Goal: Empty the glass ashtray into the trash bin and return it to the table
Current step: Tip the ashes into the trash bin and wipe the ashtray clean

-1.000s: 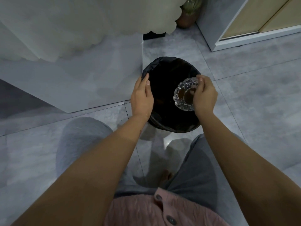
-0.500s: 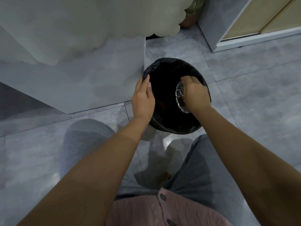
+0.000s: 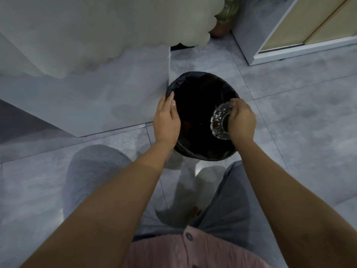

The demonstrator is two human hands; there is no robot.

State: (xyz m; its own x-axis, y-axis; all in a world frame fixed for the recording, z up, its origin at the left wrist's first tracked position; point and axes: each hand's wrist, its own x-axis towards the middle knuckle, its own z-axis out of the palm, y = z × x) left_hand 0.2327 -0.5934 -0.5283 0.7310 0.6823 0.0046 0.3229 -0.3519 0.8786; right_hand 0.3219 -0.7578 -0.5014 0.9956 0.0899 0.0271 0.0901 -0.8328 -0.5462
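A round trash bin lined with a black bag stands on the grey tiled floor in front of me. My right hand grips the cut-glass ashtray and holds it tilted on its side over the right part of the bin's opening. My left hand rests on the bin's left rim, fingers laid over the bag's edge. The bin's inside is too dark to see.
A pale grey table or cabinet corner sits just left of the bin, draped above by a white cloth with a scalloped edge. A white-framed cabinet stands at the far right. My grey-trousered knees are close below the bin.
The ashtray went from face-up to tipped steeply behind my right hand, and now shows more of its side again. My left hand has stayed on the rim.
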